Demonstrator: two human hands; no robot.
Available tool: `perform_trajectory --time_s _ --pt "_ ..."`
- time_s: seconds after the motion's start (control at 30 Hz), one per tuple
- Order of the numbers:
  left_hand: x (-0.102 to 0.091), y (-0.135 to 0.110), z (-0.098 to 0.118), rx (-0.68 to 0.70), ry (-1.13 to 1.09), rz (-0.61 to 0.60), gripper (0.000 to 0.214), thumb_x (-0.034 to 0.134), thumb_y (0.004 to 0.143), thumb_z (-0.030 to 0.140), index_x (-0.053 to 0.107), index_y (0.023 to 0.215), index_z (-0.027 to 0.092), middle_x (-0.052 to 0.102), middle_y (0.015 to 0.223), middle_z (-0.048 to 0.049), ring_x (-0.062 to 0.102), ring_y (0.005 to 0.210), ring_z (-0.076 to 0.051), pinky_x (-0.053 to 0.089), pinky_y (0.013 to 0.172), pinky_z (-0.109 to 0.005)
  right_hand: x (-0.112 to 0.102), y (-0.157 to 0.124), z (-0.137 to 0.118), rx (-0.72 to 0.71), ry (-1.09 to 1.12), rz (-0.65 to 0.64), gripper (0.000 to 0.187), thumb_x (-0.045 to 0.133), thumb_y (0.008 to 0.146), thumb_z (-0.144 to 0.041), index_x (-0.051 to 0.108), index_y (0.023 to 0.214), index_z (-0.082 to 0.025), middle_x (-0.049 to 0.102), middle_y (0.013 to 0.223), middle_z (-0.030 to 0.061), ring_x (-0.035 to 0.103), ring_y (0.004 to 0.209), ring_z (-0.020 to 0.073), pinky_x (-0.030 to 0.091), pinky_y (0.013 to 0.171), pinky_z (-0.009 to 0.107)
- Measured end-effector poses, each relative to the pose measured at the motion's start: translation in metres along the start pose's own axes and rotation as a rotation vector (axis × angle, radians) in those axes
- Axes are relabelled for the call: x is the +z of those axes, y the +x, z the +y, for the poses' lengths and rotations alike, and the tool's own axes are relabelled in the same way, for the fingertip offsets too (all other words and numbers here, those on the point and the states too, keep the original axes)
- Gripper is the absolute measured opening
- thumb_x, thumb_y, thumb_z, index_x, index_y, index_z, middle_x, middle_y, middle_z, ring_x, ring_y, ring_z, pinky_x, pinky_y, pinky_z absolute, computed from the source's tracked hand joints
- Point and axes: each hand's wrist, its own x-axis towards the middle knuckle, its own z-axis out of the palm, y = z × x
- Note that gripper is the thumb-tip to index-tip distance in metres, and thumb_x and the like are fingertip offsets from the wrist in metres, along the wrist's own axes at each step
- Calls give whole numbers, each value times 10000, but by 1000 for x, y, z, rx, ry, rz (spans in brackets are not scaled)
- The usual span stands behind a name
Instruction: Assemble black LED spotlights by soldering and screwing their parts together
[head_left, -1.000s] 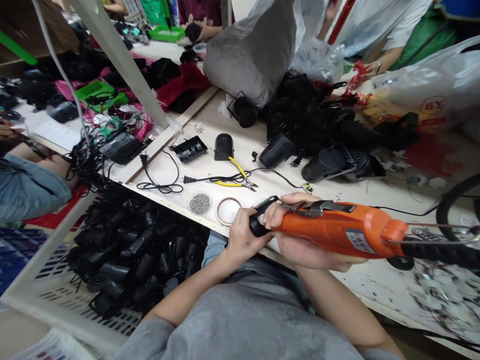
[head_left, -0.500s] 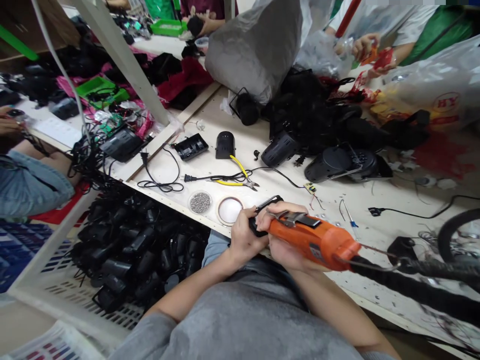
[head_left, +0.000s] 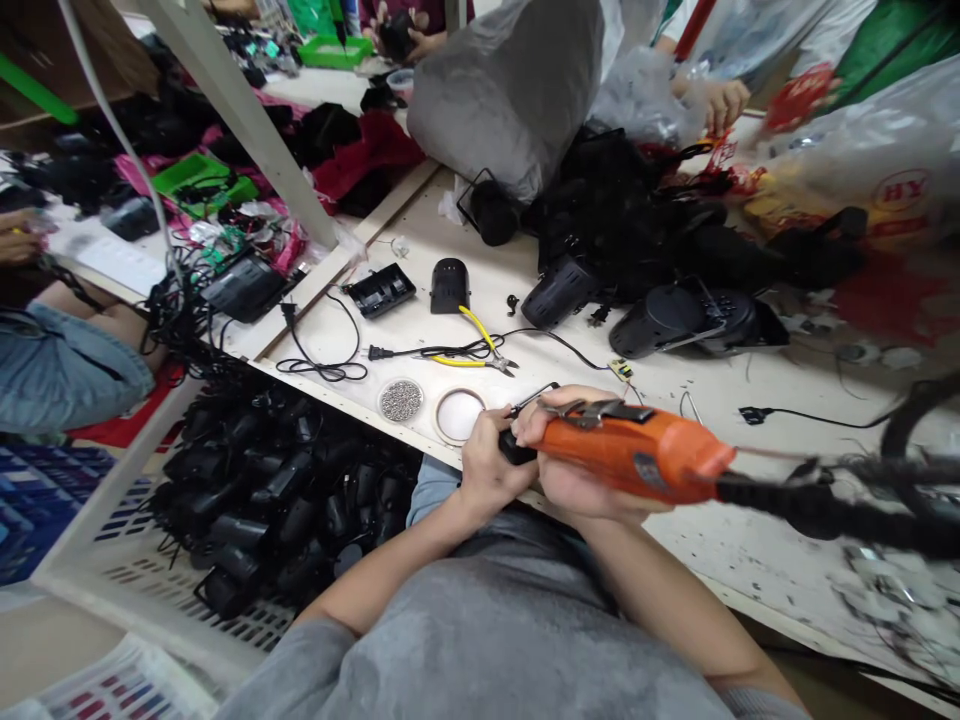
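Observation:
My right hand [head_left: 564,485] is wrapped round an orange electric screwdriver [head_left: 637,450], whose rear end and black cable point right. My left hand [head_left: 484,465] is closed on a black plastic housing [head_left: 516,450] with a thin metal bracket, just over the table's front edge. The tool's front end meets the housing between my hands, but my fingers hide its tip. Close by on the table lie a round dish of small screws [head_left: 400,400], a roll of tape [head_left: 459,415] and yellow-handled cutters [head_left: 480,345].
Black lamp housings [head_left: 559,290], a battery-holder-like black part [head_left: 382,290] and plug cords [head_left: 322,370] lie on the table [head_left: 420,240]. A large grey bag [head_left: 510,90] stands behind. Below left, a white crate [head_left: 75,560] is full of black housings. Co-workers' hands [head_left: 724,105] show at the back.
The screwdriver's rear end has swung slightly right and its cable has shifted. My left hand stays nearly in place. A co-worker's hands at back right have moved apart.

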Motion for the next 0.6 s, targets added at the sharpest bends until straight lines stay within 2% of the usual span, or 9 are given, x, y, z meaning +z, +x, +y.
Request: perform_trajectory --time_s 0.1,0.23,0.33,0.43,0.6 --pt "-2 2 0 22 18 -38 447 739 739 374 508 1087 216 662 1018 -67 699 924 -235 595 766 -375 6 10 -12 -157 43 41 770 346 714 -967 650 1093 -370 535 663 -3 488 519 214 473 536 411" --pt "-8 1 -6 107 20 -119 543 811 711 424 498 1099 208 650 1159 -127 681 1082 -282 587 888 -433 -2 3 -44 -152 4 83 844 242 771 -954 694 1109 -326 576 648 8 532 533 215 484 533 409" --pt "-13 -1 -13 198 7 -182 621 817 727 437 480 1190 197 620 1239 -157 652 1163 -302 568 955 -477 -12 -12 -62 -134 -23 123 800 304 791 -930 708 1099 -313 601 649 13 546 546 213 491 559 414" --pt "-16 -2 -16 242 7 -189 651 797 765 446 457 1258 193 608 1259 -162 644 1182 -300 562 972 -487 -19 -23 -64 -110 -16 127 771 381 776 -922 706 1114 -309 610 663 13 542 556 210 477 559 398" --pt "-15 -2 -15 229 14 -179 650 798 757 414 446 1257 194 620 1239 -156 649 1169 -299 561 965 -482 -20 -31 -48 -119 40 116 751 463 790 -871 695 1152 -256 622 692 25 537 580 211 476 599 407"
